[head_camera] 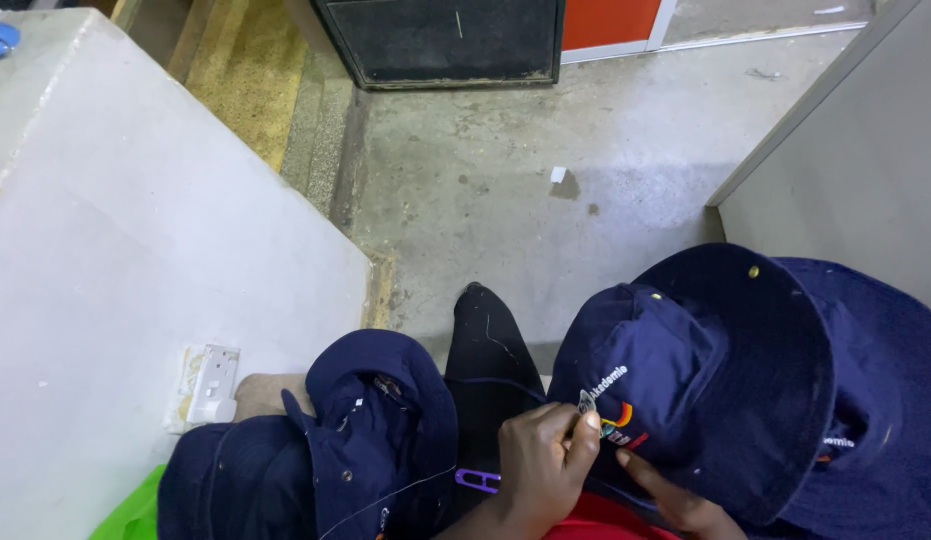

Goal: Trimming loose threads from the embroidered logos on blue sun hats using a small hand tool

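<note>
Both hands' fingers [585, 425] pinch the navy hat [685, 380], its crown just beyond them.

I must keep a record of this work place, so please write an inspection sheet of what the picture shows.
Surface: bare concrete floor, stained.
Job's things: navy bucket hat with coloured embroidery; thin white thread trailing to the left.
Clutter: more navy hats on lap and at right; purple tool; small white scrap.
Grippers: left hand pinches at the embroidery; right hand under the brim.
Cables: nothing seen.
Surroundings: white wall with socket; dark door.
</note>
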